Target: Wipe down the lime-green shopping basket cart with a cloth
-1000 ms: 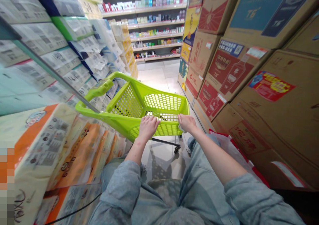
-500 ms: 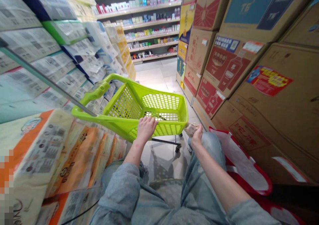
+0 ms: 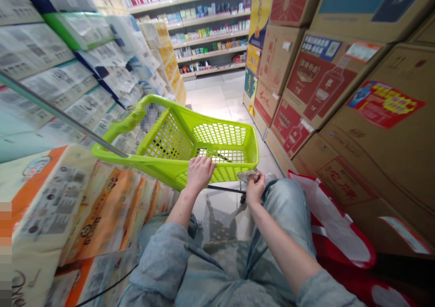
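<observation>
A lime-green plastic shopping basket (image 3: 176, 134) on a wheeled frame stands in the aisle in front of me, with nothing visible inside. My left hand (image 3: 200, 172) grips its near rim. My right hand (image 3: 254, 185) is below the basket's near right corner, by my knee, closed on a small crumpled pale cloth (image 3: 247, 175). My legs in grey jeans fill the bottom of the view.
Stacked tissue packs (image 3: 64, 207) wall the left side. Brown cartons (image 3: 374, 130) are piled high on the right. A red and white bag (image 3: 336, 234) lies by my right leg. Tiled floor (image 3: 217, 98) runs ahead to product shelves (image 3: 210, 30).
My right hand left the basket's near rim and dropped to my knee, still holding the cloth. The left hand stayed on the rim. The view tilted slightly.
</observation>
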`<state>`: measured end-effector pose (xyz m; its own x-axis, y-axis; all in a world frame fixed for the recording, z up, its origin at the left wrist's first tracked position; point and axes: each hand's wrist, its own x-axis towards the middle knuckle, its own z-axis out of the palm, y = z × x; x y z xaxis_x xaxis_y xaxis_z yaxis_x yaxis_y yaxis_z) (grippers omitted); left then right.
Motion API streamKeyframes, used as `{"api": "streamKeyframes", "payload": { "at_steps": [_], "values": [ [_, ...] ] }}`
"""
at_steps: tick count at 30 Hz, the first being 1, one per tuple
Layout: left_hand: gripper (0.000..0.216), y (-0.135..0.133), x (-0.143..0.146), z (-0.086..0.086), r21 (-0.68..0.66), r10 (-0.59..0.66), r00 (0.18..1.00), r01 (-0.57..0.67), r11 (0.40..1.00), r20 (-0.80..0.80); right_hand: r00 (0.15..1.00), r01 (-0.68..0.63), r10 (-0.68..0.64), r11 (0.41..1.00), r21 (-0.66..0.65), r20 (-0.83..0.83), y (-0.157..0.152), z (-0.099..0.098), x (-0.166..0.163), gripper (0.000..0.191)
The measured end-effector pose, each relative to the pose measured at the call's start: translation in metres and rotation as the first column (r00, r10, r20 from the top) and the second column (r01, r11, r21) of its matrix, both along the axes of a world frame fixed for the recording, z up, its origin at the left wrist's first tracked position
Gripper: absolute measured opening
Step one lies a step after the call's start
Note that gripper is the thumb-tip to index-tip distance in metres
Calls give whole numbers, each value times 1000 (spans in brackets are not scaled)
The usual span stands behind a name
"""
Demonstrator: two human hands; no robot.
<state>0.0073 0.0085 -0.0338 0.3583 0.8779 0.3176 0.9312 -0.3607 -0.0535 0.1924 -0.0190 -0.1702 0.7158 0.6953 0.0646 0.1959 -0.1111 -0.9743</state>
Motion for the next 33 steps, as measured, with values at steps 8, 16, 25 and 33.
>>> {"api": "streamKeyframes", "payload": {
  "at_steps": [8,16,25,33],
  "values": [
    [33,-1,1,0,13,8,1000,-7,1000,-19,990,-77,72,997,-32,-118,1,-49,-1,42],
    [34,-1,5,-3,21,30,999,-30,999,-10,988,12,6,993,117,-154,10,2,5,52],
    [34,-3,5,-4,46,31,1000,-30,998,-7,998,-20,27,994,105,-65,4,20,6,43],
    [35,-3,4,-4,52,44,999,-44,998,-9,985,-169,170,985,21,-43,-3,-32,7,43]
  ]
}}
